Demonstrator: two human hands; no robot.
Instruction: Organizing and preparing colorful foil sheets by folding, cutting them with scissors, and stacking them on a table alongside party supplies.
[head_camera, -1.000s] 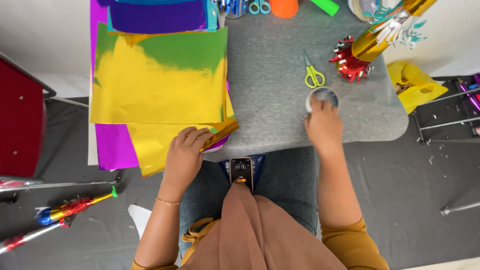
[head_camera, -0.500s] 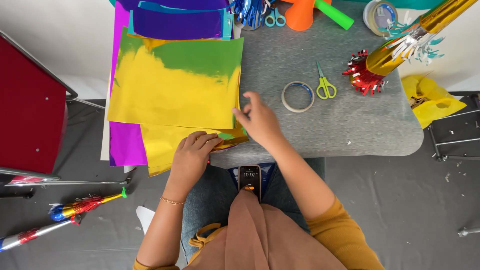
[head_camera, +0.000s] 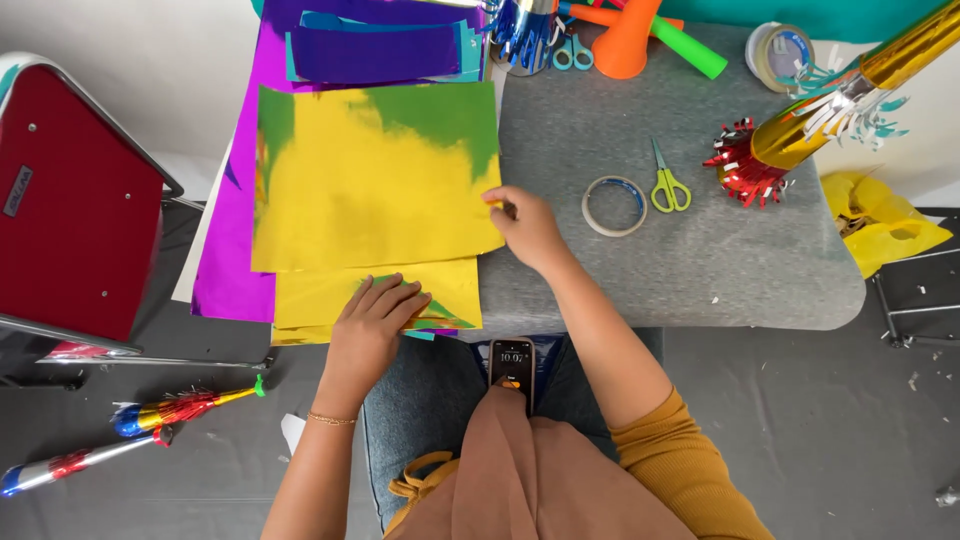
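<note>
Two hands at a grey felt-topped table (head_camera: 620, 270). Right hand (head_camera: 528, 228): fingers pinched on the right edge of the top yellow foil sheet (head_camera: 370, 190), which lies over the table's left edge on a stack of purple foil (head_camera: 225, 270). Left hand (head_camera: 368, 325): open, palm flat on the lower yellow sheet (head_camera: 310, 300). Tape ring (head_camera: 614, 205) and green scissors (head_camera: 668, 185) lie just right of the hand. Red chair (head_camera: 70, 200) at left; dark floor (head_camera: 820, 430) with foil horns (head_camera: 180, 408).
</note>
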